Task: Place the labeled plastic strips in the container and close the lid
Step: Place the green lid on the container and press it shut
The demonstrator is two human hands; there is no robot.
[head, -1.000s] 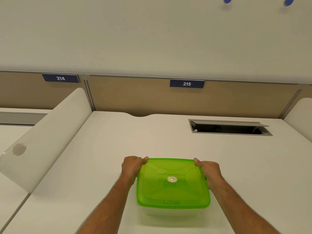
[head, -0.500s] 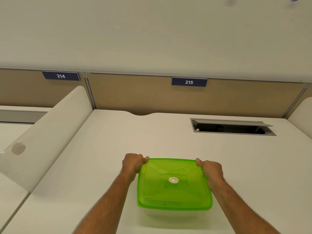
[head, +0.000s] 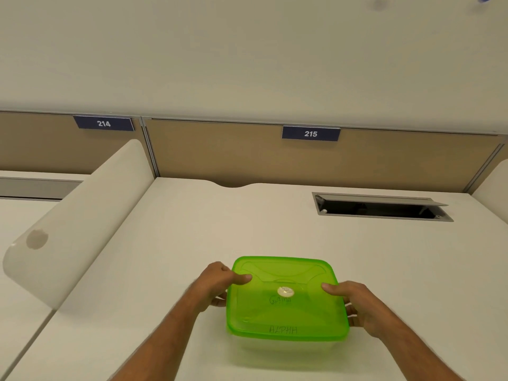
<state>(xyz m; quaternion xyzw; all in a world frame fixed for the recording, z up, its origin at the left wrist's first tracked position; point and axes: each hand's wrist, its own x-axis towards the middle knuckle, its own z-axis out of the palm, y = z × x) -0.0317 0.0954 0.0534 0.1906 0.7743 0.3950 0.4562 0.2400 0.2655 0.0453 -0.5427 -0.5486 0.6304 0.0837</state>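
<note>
A clear plastic container [head: 286, 349] stands on the white desk with a translucent green lid [head: 286, 312] lying flat on top. The lid carries a round white sticker and handwritten words, one reading ALPHA. My left hand [head: 217, 284] grips the lid's left edge, thumb pressed on top. My right hand [head: 354, 303] grips the right edge the same way. The strips are not visible through the lid.
An open cable slot [head: 382, 207] is cut into the desk [head: 192, 243] at the back right. A white divider panel [head: 77, 224] slopes along the left. A tan partition with number plates 214 [head: 104, 123] and 215 [head: 310, 133] runs behind.
Both hands have slid from the lid's far corners toward me to the middle of its left and right edges. The container has stayed in place.
</note>
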